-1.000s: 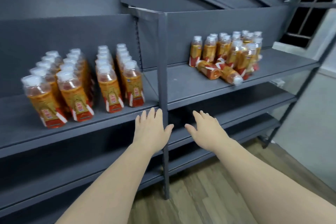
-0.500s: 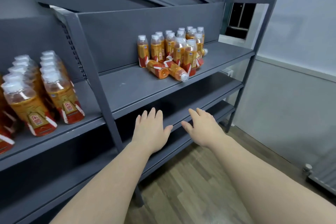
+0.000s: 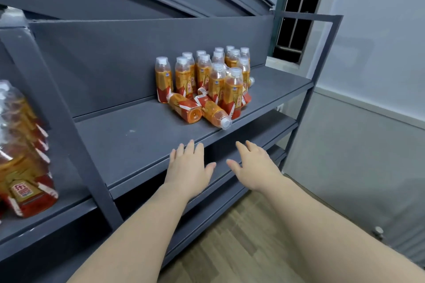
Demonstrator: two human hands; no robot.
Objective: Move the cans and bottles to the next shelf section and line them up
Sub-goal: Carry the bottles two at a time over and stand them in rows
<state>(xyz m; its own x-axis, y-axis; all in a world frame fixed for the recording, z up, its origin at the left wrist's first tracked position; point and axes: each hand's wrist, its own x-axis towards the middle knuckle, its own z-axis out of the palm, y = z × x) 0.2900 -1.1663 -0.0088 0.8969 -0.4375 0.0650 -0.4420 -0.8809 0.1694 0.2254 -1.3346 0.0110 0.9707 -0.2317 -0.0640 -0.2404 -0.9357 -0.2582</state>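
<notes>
Head view showed the left hand (image 3: 189, 167) and right hand (image 3: 253, 165) low in the centre of the frame, fingers straight and spread, holding nothing, at the front edge of the dark grey metal shelf (image 3: 138, 140). The clear plastic bottles with white caps and orange-red labels (image 3: 233, 89) stood huddled at centre frame, well beyond the fingertips. Two toppled bottles (image 3: 184, 108) lay at the front of the cluster, one with its cap near the shelf edge. All looked sealed and nearly full of amber drink, so probably weighty, fairly firm and slick on the label film. The lying ones would likely roll. Gripping round the labelled middle seemed safest. More such bottles (image 3: 23, 167) showed blurred at the left edge.
</notes>
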